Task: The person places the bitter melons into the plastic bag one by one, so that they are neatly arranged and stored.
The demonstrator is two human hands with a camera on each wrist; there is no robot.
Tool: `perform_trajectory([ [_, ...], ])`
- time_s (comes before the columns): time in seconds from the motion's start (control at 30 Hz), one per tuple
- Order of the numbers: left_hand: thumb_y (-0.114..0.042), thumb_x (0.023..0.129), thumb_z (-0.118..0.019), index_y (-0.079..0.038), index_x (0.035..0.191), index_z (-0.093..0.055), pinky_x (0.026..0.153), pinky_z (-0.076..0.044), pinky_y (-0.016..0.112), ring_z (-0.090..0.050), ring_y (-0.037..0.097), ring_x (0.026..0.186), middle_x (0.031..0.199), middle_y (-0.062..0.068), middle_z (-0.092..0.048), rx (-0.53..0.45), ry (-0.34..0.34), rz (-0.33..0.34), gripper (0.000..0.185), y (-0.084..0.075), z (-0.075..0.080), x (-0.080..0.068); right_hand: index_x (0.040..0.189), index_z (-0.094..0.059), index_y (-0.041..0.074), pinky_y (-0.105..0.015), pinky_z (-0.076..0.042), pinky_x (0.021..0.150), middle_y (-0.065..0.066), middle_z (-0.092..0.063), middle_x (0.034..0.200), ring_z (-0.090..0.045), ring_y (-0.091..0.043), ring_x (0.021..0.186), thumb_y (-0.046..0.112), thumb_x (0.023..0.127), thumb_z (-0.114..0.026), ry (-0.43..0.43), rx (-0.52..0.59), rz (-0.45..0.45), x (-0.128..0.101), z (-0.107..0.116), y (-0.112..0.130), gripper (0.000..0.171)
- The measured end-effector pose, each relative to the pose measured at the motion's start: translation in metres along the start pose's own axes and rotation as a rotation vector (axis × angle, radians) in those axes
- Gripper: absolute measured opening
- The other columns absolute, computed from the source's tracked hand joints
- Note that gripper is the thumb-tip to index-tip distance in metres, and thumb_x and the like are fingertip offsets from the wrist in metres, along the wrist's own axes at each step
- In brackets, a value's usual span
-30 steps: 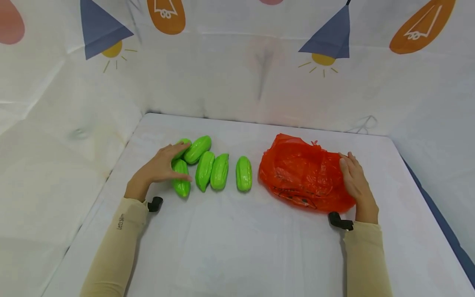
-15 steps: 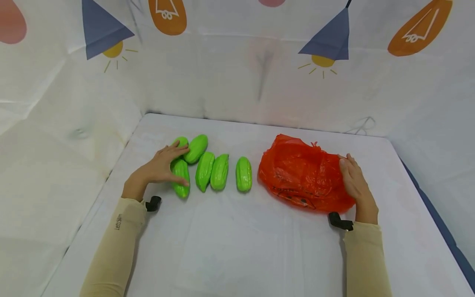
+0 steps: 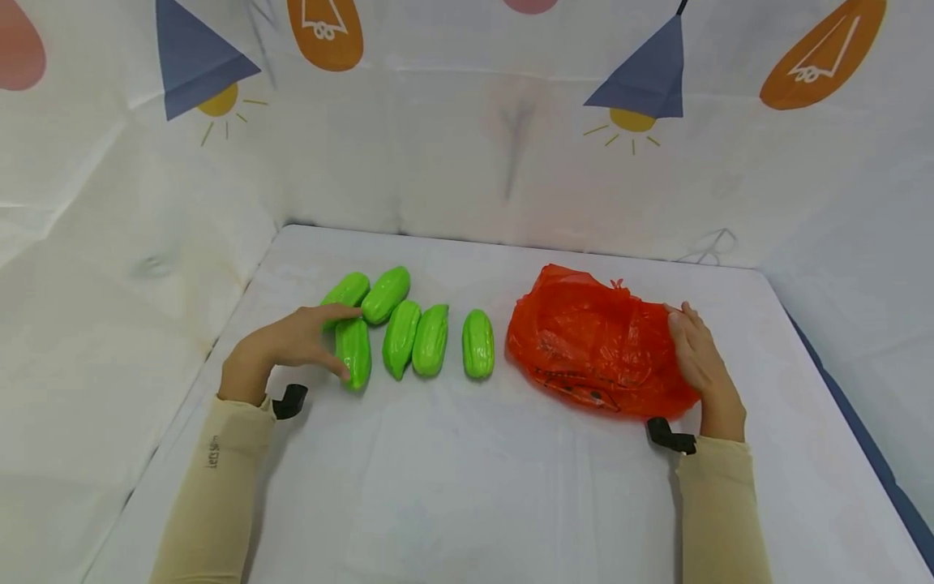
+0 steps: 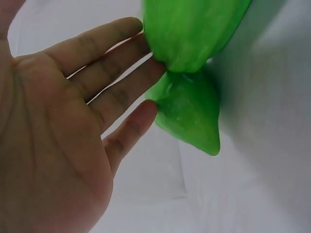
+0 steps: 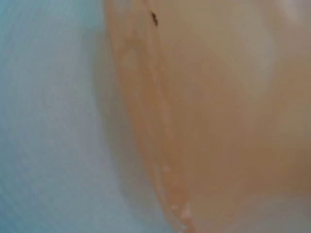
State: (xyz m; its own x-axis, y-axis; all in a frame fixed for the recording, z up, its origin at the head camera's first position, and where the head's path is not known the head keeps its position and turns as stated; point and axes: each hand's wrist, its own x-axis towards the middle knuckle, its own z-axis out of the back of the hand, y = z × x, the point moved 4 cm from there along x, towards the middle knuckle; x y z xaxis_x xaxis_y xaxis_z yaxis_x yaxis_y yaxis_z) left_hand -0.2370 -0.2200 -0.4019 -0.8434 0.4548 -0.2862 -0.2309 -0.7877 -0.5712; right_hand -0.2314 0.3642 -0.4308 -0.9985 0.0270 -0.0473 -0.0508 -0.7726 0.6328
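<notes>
Several green ridged toy gourds lie in a loose row on the white table [image 3: 467, 487]. My left hand [image 3: 295, 339] is open, its straight fingers beside the leftmost gourd [image 3: 354, 351]; in the left wrist view the fingertips [image 4: 146, 63] touch a green gourd [image 4: 192, 114]. Two more gourds [image 3: 387, 294] lie just behind it. A crumpled orange plastic bag [image 3: 594, 341] lies at the right. My right hand [image 3: 696, 353] rests flat with straight fingers against the bag's right side. The right wrist view is a blur of skin tone.
A single gourd [image 3: 477, 343] lies apart, between the group and the bag. White printed cloth walls [image 3: 467, 146] close off the back and both sides. Bare tabletop stretches in front of my arms.
My left hand has drawn back toward me and to the left, off the back gourds, which now show fully. The right hand and the bag have not moved.
</notes>
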Motion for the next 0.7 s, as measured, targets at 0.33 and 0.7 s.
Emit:
perform_trajectory([
  [0.33, -0.044, 0.065, -0.090, -0.007, 0.153, -0.033, 0.110, -0.028, 0.066, -0.023, 0.050, 0.143, 0.159, 0.018, -0.026, 0.102, 0.037, 0.015, 0.111, -0.010, -0.008, 0.002, 0.153, -0.026, 0.001, -0.076, -0.003, 0.109, -0.028, -0.002, 0.161, 0.002, -0.050, 0.147, 0.046, 0.106, -0.018, 0.006, 0.025, 0.018, -0.001, -0.001, -0.001, 0.066],
  [0.7, -0.050, 0.068, -0.086, -0.004, 0.157, -0.013, 0.113, -0.024, 0.065, -0.015, 0.046, 0.147, 0.163, 0.019, -0.011, 0.060, 0.078, 0.058, 0.124, -0.013, -0.016, 0.005, 0.154, -0.026, 0.003, -0.076, -0.003, 0.109, -0.027, -0.002, 0.162, 0.003, -0.050, 0.147, 0.047, 0.106, -0.017, 0.009, 0.025, 0.015, -0.002, -0.001, 0.001, 0.066],
])
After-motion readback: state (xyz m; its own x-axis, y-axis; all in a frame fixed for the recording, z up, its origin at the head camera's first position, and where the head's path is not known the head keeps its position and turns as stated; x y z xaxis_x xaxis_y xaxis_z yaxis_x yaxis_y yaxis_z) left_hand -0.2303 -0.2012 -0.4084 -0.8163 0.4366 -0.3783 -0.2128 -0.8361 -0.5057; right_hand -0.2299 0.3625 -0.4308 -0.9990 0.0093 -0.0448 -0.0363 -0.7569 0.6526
